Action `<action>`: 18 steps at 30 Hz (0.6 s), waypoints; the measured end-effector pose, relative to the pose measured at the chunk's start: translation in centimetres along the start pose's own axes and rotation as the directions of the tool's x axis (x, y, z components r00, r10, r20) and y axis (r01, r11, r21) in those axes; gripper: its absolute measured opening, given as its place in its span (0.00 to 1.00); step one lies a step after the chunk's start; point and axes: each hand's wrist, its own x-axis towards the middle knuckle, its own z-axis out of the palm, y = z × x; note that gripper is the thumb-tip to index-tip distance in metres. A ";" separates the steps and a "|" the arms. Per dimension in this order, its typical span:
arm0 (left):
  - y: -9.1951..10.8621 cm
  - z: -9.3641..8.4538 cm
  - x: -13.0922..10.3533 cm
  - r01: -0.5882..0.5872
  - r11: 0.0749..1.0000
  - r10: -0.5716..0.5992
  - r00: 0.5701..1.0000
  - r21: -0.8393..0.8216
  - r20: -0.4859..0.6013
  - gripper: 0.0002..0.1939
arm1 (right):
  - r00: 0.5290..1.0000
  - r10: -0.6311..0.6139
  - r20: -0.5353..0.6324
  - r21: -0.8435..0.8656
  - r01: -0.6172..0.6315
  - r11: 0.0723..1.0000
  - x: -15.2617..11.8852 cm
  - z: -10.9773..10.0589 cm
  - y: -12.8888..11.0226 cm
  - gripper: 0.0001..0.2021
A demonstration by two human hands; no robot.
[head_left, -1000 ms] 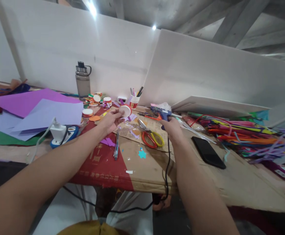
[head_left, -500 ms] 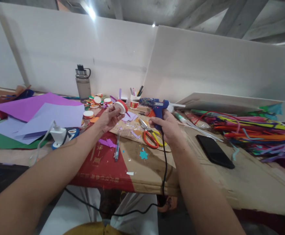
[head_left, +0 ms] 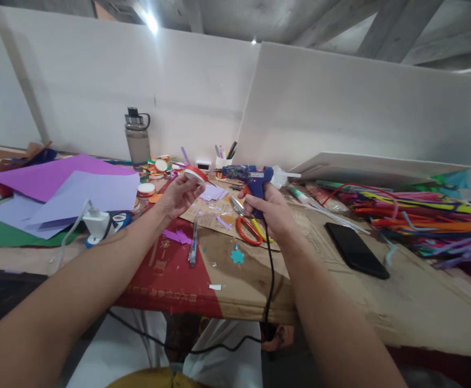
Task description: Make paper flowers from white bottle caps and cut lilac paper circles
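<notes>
From where I stand, the right hand (head_left: 274,210) has just raised the glue gun (head_left: 255,183) from toward the tabletop's far edge; its nozzle now points at the red-and-white disc (head_left: 196,174), near but apart, so tool and workpiece face each other; the left hand (head_left: 181,194) has tipped the disc red rim up, fingers pinched on it above the tabletop; the right fingers are wrapped around the gun's grip.

I count one gun; one held disc; one pair of scissors (head_left: 249,230); one teal star (head_left: 237,256) toward the near edge; one bottle (head_left: 137,137) at the far edge; one phone (head_left: 357,250); the heaped discs (head_left: 159,166) overlap too much to count.
</notes>
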 end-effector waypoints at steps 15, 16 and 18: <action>1.1 -0.3 -0.4 -0.071 0.994 0.070 0.997 0.085 0.019 0.18 | 0.996 -0.054 0.070 -0.169 0.065 0.983 -0.4 -0.3 -0.2 0.13; 1.2 -0.4 -0.4 -0.073 0.994 0.072 0.997 0.085 0.020 0.19 | 0.996 -0.057 0.075 -0.171 0.069 0.983 -0.4 -0.3 -0.2 0.13; 1.3 -0.4 -0.3 -0.072 0.994 0.071 0.997 0.081 0.021 0.20 | 0.995 -0.057 0.077 -0.171 0.070 0.983 -0.4 -0.4 -0.2 0.13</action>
